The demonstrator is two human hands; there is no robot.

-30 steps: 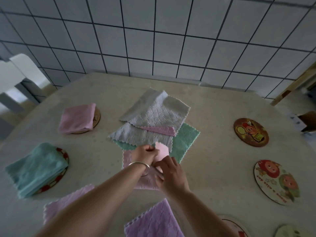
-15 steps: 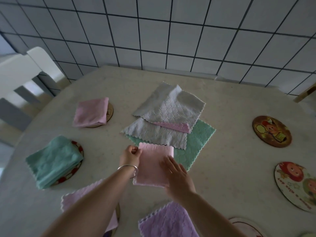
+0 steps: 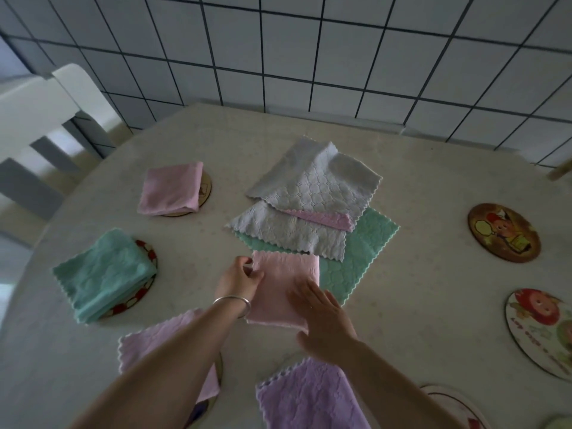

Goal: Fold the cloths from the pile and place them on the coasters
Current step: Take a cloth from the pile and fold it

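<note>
fingers (image 3: 247,270) of the left hand (image 3: 236,280) still pinch the pink cloth (image 3: 280,289); right hand (image 3: 322,317) stays flat on it; coaster writing unreadable.

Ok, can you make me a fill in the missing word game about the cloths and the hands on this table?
1. The left hand pinches the top corner of a folded ____ cloth.
2. The right hand lies flat on that cloth with its fingers ____.
3. The green folded cloth on the left sits on a coaster with a ____ rim.
4. The wrist of the left hand wears a silver ____.

Missing words: pink; straight; red; bracelet
</note>
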